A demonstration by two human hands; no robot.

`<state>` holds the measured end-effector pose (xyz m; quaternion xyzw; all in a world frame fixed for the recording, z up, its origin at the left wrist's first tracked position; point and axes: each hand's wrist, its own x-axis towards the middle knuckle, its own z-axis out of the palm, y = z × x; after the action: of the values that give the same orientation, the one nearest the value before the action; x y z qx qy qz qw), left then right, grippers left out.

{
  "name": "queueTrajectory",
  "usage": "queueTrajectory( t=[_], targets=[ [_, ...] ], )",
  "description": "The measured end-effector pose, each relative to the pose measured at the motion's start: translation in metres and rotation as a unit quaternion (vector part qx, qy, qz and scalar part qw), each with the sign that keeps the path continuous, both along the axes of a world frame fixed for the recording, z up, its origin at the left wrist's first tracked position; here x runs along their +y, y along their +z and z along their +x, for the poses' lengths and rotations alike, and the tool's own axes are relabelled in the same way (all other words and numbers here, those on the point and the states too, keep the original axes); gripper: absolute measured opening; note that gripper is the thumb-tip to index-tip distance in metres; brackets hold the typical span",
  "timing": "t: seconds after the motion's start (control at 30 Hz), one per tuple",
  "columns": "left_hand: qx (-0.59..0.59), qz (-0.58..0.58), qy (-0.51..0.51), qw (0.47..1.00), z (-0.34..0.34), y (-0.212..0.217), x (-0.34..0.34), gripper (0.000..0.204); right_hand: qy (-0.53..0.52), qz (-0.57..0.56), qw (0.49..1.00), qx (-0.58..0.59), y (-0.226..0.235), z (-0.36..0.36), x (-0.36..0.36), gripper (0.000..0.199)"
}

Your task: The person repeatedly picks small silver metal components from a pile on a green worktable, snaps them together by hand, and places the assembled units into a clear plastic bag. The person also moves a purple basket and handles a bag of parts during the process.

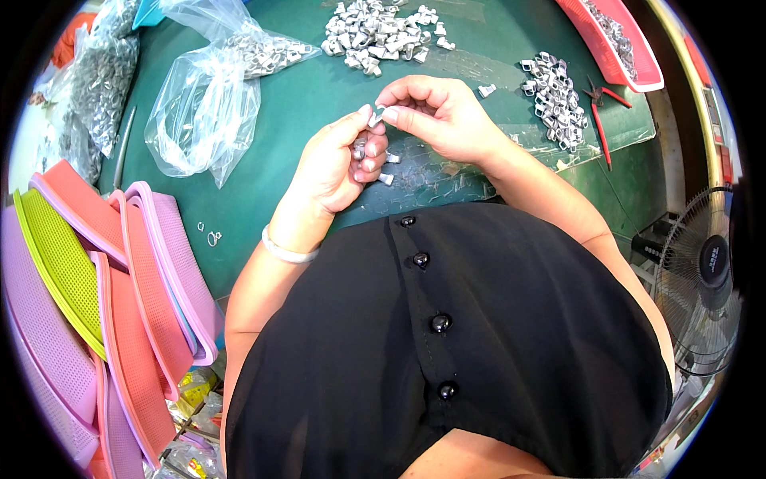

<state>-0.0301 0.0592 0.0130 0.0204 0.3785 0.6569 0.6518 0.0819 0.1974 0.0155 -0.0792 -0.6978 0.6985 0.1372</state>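
Observation:
Near the table's front edge my two hands meet over a small silvery metal piece (376, 117). My left hand (337, 160) pinches it between thumb and forefinger, while more such pieces sit in its curled fingers. From the other side, my right hand (447, 120) grips the same piece with thumb and forefinger. Its exact shape is partly hidden by the fingertips. A few loose metal pieces (386, 179) lie on the table just below my hands. Beyond them is a large pile of grey metal pieces (375, 36); a second pile of looped pieces (556, 104) lies to the right.
Red-handled pliers (600, 120) lie beside the right pile, near a pink basket (650, 76) of metal parts. An open plastic bag (203, 112) spreads at the left. Stacked perforated plastic baskets (68, 271) crowd the left side, and a fan (698, 295) stands at right.

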Motion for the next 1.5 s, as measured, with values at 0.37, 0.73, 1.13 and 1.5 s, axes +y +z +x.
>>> queueTrajectory(
  t=[0.37, 0.73, 1.13, 1.5],
  targets=[
    [-0.003, -0.01, 0.004, 1.0, 0.002, 0.002, 0.002, 0.021, -0.001, -0.023, 1.0, -0.01, -0.003, 0.0, 0.004, 0.015],
    [0.037, 0.041, 0.054, 0.997, 0.001, -0.002, 0.002, 0.011, -0.018, 0.053, 0.998, 0.03, -0.006, 0.001, 0.006, 0.017],
    [0.079, 0.067, 0.093, 0.99, 0.005, -0.004, 0.002, 0.011, 0.002, 0.056, 0.998, 0.037, -0.007, 0.002, 0.008, 0.018],
    [0.103, 0.06, 0.09, 0.989, 0.005, 0.0, -0.001, 0.025, -0.022, 0.045, 0.998, 0.025, -0.008, 0.005, 0.009, 0.016]
  ],
)
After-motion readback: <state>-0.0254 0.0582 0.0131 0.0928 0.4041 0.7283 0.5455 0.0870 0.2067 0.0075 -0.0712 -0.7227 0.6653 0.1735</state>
